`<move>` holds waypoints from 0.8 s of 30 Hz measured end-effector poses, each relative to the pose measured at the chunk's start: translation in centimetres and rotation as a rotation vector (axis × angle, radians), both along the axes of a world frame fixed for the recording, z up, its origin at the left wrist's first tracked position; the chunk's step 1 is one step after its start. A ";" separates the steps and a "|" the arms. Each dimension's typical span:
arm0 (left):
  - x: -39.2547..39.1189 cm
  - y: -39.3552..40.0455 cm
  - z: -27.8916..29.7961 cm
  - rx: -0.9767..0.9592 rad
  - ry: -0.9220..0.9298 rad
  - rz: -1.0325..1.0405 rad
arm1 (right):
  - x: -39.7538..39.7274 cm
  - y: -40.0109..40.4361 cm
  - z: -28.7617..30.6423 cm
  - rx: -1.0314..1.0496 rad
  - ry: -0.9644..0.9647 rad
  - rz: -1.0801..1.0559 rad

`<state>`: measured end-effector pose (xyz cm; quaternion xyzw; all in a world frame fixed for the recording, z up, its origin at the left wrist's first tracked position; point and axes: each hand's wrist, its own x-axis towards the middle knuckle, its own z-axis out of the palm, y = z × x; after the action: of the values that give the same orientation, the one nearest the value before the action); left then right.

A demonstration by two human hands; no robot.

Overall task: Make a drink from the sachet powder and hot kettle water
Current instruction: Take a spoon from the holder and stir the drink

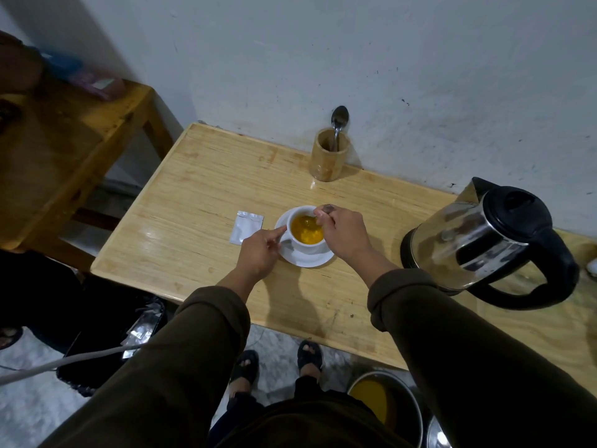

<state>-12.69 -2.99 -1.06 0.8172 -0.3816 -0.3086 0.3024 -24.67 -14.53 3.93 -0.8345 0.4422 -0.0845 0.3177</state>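
Olive sleeves frame your work: your right hand [344,232] is pinching a metal teaspoon [324,211], stirring the orange drink in the white cup [306,230] mid-bench; left fingers [277,233] are closing on its handle. Keep strokes slow and low.

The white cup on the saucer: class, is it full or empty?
Partly full: orange liquid shows inside the cup, below the rim, while the right hand holds a spoon in it.

Right hand [344,232] holds spoon [326,210] in cup [307,229].

Table [200,176]: saucer [310,258], sachet [246,227], kettle [484,240].
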 end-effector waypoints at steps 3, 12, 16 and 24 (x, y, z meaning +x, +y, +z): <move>0.0 0.0 0.0 0.005 0.004 0.001 | 0.1 0.1 -0.1 0.050 0.016 -0.004; -0.2 0.1 0.4 0.005 -0.002 0.003 | -0.1 -0.4 -0.3 -0.051 0.053 0.020; -0.2 0.1 0.3 0.010 -0.006 -0.003 | 0.0 -0.2 -0.3 -0.063 0.036 0.025; -0.1 0.0 0.1 0.023 -0.005 0.004 | 0.0 -0.1 -0.3 0.054 0.012 0.023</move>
<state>-12.80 -3.00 -0.99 0.8221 -0.3772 -0.3103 0.2925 -24.64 -14.61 3.65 -0.8312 0.4367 -0.0638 0.3382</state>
